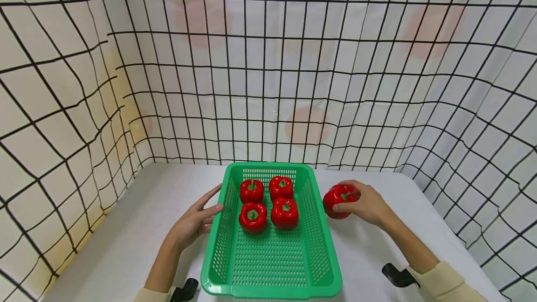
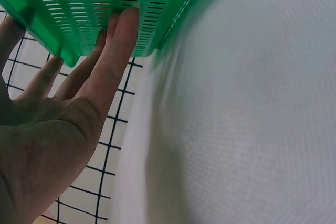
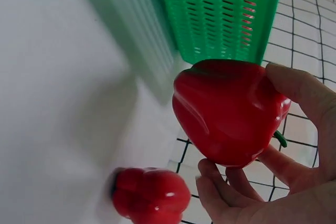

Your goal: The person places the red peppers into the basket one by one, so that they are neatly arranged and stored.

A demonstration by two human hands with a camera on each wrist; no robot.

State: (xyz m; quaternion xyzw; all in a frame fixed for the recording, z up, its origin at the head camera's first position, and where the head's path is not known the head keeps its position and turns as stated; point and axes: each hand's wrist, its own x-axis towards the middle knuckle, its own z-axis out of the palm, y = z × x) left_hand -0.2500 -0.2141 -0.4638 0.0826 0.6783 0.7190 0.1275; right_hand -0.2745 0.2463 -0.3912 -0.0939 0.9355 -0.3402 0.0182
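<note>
A green slotted plastic basket (image 1: pixel 274 264) stands in the middle with several red bell peppers (image 1: pixel 285 213) grouped towards its far half. My left hand (image 1: pixel 195 223) rests against the basket's left side with fingers extended; in the left wrist view the fingertips (image 2: pixel 126 24) touch the slotted wall. To the right of the basket, my right hand (image 1: pixel 365 202) holds a red bell pepper (image 3: pixel 231 114) between thumb and fingers, its green stem towards the palm. Below it, a second red bell pepper (image 3: pixel 152 195) sits on the white surface, largely hidden from the head view.
A white cloth-like surface (image 1: pixel 138 227) lies under the basket. Black grid netting (image 1: pixel 272 83) over pale sheets rises at the back and along both sides. Black wrist straps (image 1: pixel 398 275) sit at both cuffs.
</note>
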